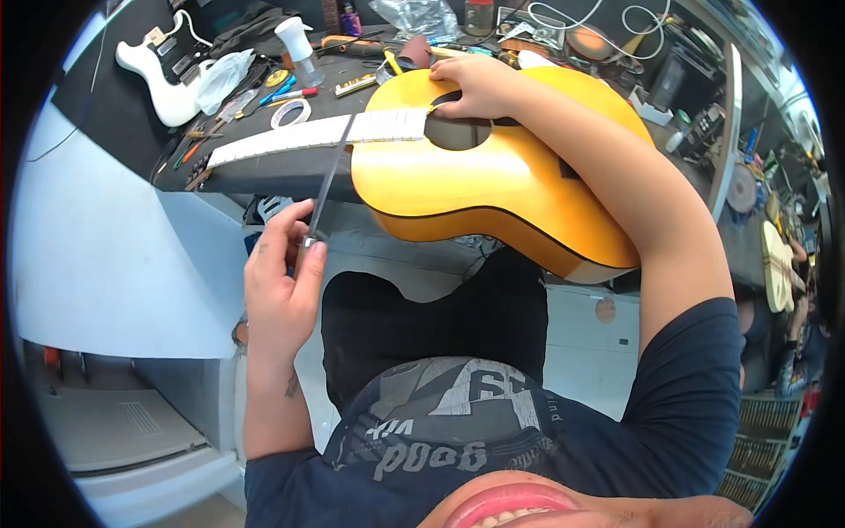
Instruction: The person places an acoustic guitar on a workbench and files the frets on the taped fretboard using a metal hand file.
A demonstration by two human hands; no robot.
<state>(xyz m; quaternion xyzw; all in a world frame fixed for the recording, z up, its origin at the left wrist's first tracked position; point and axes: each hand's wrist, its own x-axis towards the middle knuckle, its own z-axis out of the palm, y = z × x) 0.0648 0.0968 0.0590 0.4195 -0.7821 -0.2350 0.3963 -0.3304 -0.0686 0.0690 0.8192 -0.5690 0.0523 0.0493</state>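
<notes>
An acoustic guitar with a yellow-orange top [414,180] lies on its back along the bench's near edge, its neck pointing left. White tape covers the fretboard [282,141]. My left hand [286,277] is closed around the handle of a thin, file-like tool [331,180]. That tool's long narrow blade slants up and away, crossing the taped neck near the body. Across the guitar top reaches my right arm, and my right hand [475,86] rests by the sound hole [458,132]. Its thumb and fingers are apart, with the thumb near the fretboard's end.
A white electric guitar body [163,79] lies at the far left. Behind the neck are a tape roll [290,113], markers and a white-topped bottle [299,48]. Tools and a white cable [607,35] clutter the back. At the right edge, another person is beside a pale guitar body [776,264].
</notes>
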